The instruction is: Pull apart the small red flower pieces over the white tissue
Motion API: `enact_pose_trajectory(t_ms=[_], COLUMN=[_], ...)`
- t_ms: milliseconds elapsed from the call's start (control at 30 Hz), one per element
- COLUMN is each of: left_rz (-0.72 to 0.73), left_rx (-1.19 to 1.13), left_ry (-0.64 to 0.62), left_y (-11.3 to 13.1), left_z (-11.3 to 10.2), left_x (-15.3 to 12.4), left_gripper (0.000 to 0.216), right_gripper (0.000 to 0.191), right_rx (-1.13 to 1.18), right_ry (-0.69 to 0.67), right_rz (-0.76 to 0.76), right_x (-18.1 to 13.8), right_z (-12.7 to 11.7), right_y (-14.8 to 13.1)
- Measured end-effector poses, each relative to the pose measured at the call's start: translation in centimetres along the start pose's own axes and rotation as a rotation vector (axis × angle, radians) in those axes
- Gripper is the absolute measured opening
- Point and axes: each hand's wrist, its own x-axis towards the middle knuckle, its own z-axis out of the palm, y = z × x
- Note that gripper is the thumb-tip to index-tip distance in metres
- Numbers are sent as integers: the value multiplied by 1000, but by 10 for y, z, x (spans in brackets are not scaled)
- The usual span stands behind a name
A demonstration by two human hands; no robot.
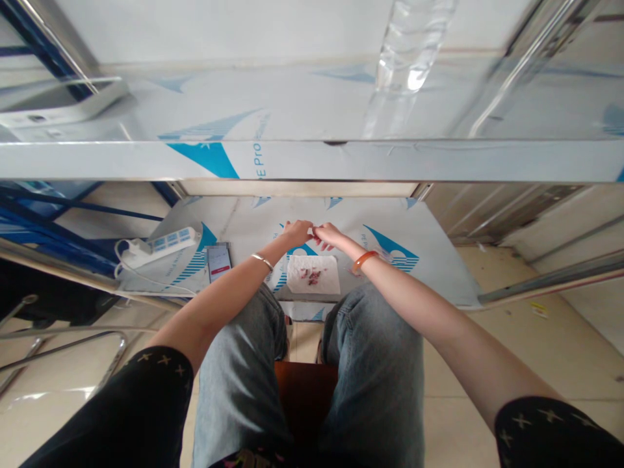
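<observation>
Just beyond a white paper sheet (296,279), my left hand (298,231) and my right hand (330,235) meet at the fingertips. Both are closed in a pinch. A small dark reddish bit seems to show at the right fingers, too small to name. On the sheet lies a loose cluster of small pink-red pieces (312,275), which look like dried petals or buds. The sheet rests on the lower metal shelf (244,224), close to its front edge and below both hands.
Left of the hands lie a phone (219,261) and a white power strip (170,242) with a cable. Above, an upper shelf (302,159) crosses the view, bearing a clear plastic bottle (412,49) and a white tray-like object (63,107). My knees are under its edge.
</observation>
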Motion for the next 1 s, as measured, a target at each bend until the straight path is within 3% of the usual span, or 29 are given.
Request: enact_pose_trajectory(t_ms=[200, 300, 400, 500, 667, 800, 900, 1000], left_rz=[-57, -58, -31, -11, 34, -254, -438, -364], left_rx=[-121, -240, -352, -444, -708, -1067, -1316, -1326], left_ry=[102, 144, 175, 232, 283, 395, 220, 66], left_y=[-2, -1, 1, 2, -1, -6, -8, -7], left_z=[-10, -17, -25, -32, -33, -29, -25, -20], left_x=[1, 2, 1, 0, 8, 20, 26, 29], left_gripper=[46, 48, 48, 44, 20, 20, 21, 28], right_gripper=[58, 53, 40, 31, 36, 37, 34, 37], right_rx=[609, 928, 1101, 1038, 804, 865, 893, 758], right_ry=[-208, -236, -196, -87, 65, 113, 111, 181], right_rz=[203, 247, 179, 60, -56, -57, -63, -71], right_x=[-11, -12, -10, -8, -4, -1, 1, 5], right_z=[-7, -11, -14, -16, -18, -17, -8, 5], right_y=[-8, -13, -18, -22, -22, -23, -26, -28])
